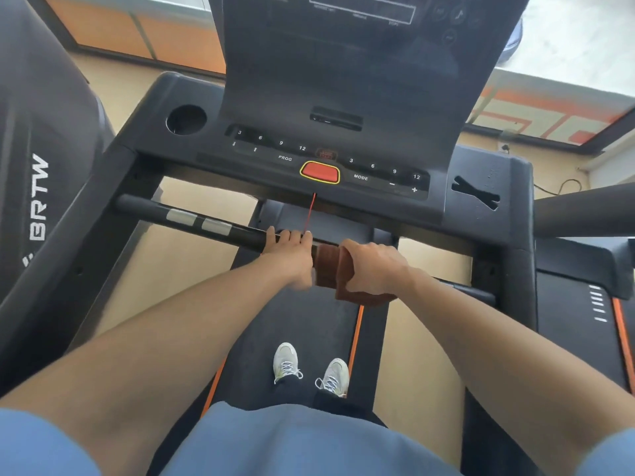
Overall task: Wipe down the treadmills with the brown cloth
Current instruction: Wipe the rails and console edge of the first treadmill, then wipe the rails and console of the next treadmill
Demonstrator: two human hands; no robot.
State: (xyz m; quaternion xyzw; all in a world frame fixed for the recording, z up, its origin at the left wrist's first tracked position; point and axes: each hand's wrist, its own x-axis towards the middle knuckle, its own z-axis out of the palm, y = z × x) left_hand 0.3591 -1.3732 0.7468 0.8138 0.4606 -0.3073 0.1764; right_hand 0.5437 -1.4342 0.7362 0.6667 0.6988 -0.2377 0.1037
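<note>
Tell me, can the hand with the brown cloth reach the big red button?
Probably yes. The right hand grips the brown cloth on the handlebar, and the red button sits just beyond it on the console, with only a thin red cord hanging between.

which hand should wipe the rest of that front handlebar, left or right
Right. The right hand already grips the brown cloth wrapped over the handlebar. The left hand only holds the bare bar beside it, without cloth, and would probably need to move aside first.
</note>
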